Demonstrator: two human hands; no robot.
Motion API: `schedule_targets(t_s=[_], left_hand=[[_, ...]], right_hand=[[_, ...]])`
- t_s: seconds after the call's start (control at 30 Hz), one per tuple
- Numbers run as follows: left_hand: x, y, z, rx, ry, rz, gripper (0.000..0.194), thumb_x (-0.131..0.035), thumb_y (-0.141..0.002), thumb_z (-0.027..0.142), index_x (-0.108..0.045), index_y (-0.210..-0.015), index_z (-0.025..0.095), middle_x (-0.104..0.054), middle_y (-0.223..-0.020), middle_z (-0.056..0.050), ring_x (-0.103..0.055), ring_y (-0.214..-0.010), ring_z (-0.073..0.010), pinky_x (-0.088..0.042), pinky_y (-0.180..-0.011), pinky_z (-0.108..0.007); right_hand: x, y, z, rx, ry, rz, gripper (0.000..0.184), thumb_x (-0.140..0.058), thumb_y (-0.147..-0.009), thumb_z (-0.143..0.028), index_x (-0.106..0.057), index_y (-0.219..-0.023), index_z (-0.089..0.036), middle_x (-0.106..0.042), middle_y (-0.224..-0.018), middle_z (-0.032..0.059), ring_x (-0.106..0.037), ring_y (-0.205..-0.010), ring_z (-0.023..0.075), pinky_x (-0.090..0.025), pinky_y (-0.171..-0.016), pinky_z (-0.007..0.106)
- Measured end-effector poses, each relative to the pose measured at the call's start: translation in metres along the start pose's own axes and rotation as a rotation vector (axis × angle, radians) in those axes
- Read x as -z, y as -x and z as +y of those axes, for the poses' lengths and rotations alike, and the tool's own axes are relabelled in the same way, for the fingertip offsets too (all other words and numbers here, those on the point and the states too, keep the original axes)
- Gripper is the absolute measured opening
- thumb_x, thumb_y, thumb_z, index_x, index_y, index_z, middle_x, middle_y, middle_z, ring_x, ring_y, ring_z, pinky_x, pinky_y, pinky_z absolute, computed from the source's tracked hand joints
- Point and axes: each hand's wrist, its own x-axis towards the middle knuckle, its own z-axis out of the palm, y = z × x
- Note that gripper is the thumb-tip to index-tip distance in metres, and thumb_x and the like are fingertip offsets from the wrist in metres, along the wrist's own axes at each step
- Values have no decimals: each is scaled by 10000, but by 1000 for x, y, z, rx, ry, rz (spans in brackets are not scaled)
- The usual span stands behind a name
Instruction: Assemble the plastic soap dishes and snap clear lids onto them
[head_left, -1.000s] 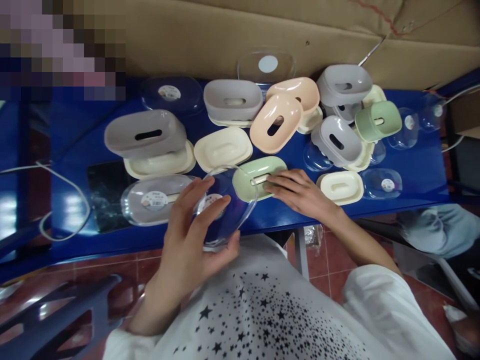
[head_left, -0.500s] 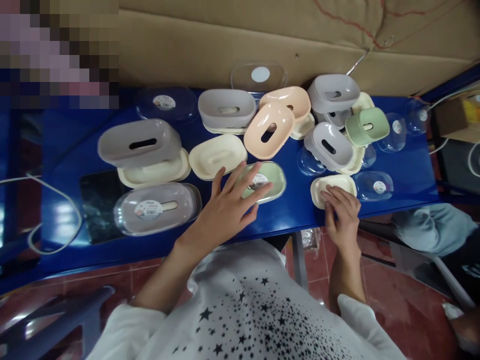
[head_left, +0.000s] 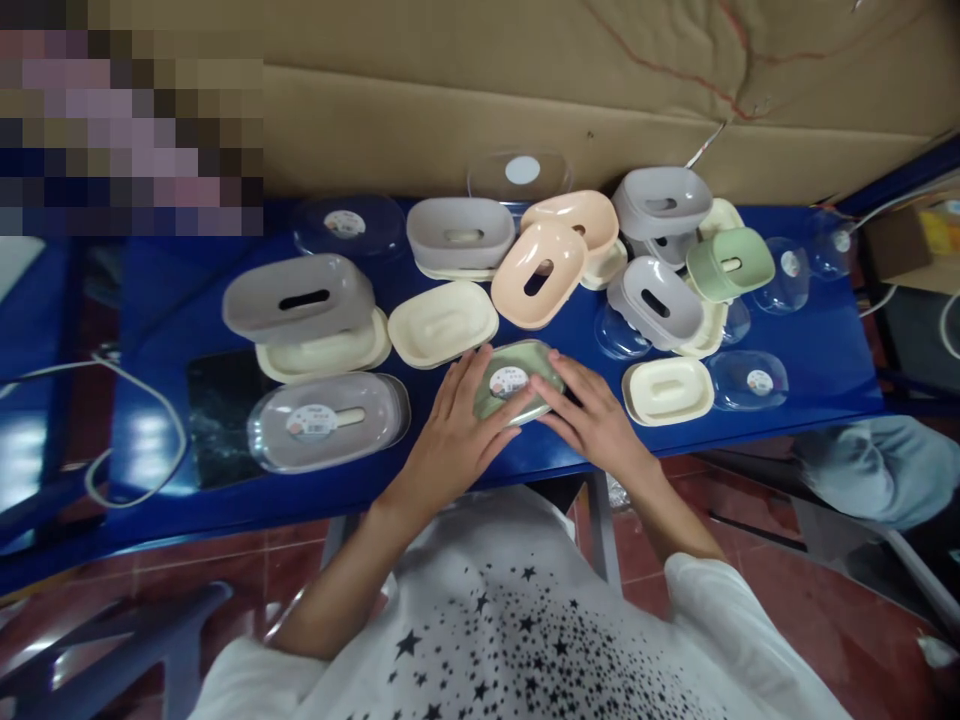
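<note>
Across the long blue table (head_left: 577, 437) sit lots of tubs. At the left, a big gray tub (head_left: 255, 305) with a slot sits on a cream tray (head_left: 322, 358). Nearer, a gray dish (head_left: 375, 400) has a clear top and a cream bit showing inside. Near the middle, the left hand (head_left: 459, 415) and right hand (head_left: 600, 412), fingers spread, touch opposite ends of a lidded green dish (head_left: 536, 358). A small cream dish (head_left: 670, 391) at the right has a bump inside.
</note>
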Motion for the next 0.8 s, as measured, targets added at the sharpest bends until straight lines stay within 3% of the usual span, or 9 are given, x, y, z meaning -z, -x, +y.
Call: schedule_targets(t_s=[0.1, 0.23, 0.33, 0.43, 0.5, 0.6, 0.7, 0.8], left_hand=[[3, 19, 3, 70, 60, 96, 681, -713, -1020, 258, -407, -1627, 288, -338, -1725, -190, -317, -1643, -423, -429, -1268, -662], [3, 27, 9, 126, 124, 97, 588, -718, -1013, 245, -465, -1544, 251, -454, -1630, -193, -375, -1618, -401, -451, -1259, -643], [-1, 13, 11, 151, 139, 97, 600, -693, -1034, 291, -443, -1580, 285, -361, -1717, -194, -308, -1651, -413, -396, -1278, -679], [-3, -8, 8, 138, 137, 121, 668, -618, -1076, 353, -329, -1677, 296, -144, -1819, -203, -149, -1697, -431, -320, -1301, -698], [-2, -18, 3, 169, 128, 169, 658, -522, -1113, 359, -264, -1712, 274, -129, -1827, -207, -127, -1704, -411, -291, -1314, -680], [1, -20, -5, 300, 67, 192, 635, -428, -1133, 381, -252, -1719, 213, -368, -1745, -223, -272, -1667, -403, -265, -1313, -691], [-2, -7, -4, 329, 9, 113, 662, -440, -1112, 404, -285, -1703, 149, -553, -1610, -229, -447, -1567, -414, -207, -1307, -735], [-10, 14, 5, 290, 8, 81, 677, -501, -1066, 367, -334, -1679, 133, -560, -1604, -219, -480, -1535, -393, -135, -1334, -708]], right_hand=[[12, -10, 7, 62, 17, -22, 768, -589, -1102, -276, -201, -1755, -387, -482, -1714, 81, -520, -1537, 301, -496, -1225, 555], [31, -43, 30, 15, 211, 32, 680, -508, -1087, -115, -365, -1705, -359, -470, -1723, 44, -411, -1616, 296, -328, -1320, 615], [39, -72, 51, 48, 332, 25, 466, -508, -1115, -163, -584, -1537, -344, -630, -1589, 42, -501, -1554, 291, -232, -1334, 664], [48, -85, 59, 96, 342, 115, 317, -511, -1136, -200, -683, -1373, -320, -783, -1348, 34, -669, -1368, 252, -288, -1305, 613], [53, -79, 50, 79, 277, 275, 282, -568, -1119, -203, -682, -1360, -295, -798, -1298, 38, -718, -1282, 235, -376, -1255, 554], [48, -53, 16, 57, 154, 474, 380, -626, -1077, -176, -630, -1435, -304, -793, -1286, 44, -747, -1197, 230, -497, -1143, 493], [23, -18, -26, 131, 145, 449, 494, -636, -1042, -149, -604, -1481, -375, -820, -1119, -2, -763, -1067, 218, -548, -1031, 459], [-8, 8, -53, 216, 169, 330, 538, -659, -1004, -166, -630, -1458, -453, -808, -985, -60, -753, -977, 208, -555, -1000, 448]])
